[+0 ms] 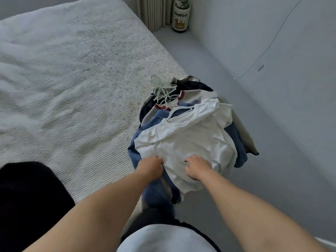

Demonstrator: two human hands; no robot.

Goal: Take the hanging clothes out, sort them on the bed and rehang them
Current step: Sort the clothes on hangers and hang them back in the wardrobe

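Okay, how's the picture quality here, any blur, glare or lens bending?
Head view: dim, flat, bluish light, no glare and only soft shadows; wide-angle bending curves the bed edge and stretches the forearms; bed's left side smeared, bottle label soft; white T-shirt under left hand and right hand fairly sharp.

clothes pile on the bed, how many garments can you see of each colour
white: 1, the t-shirt on top
blue: 1, the shirt
grey with red trim: 1, the top
dark: at least 1, the dark garment
total: 4 seen, more may be hidden
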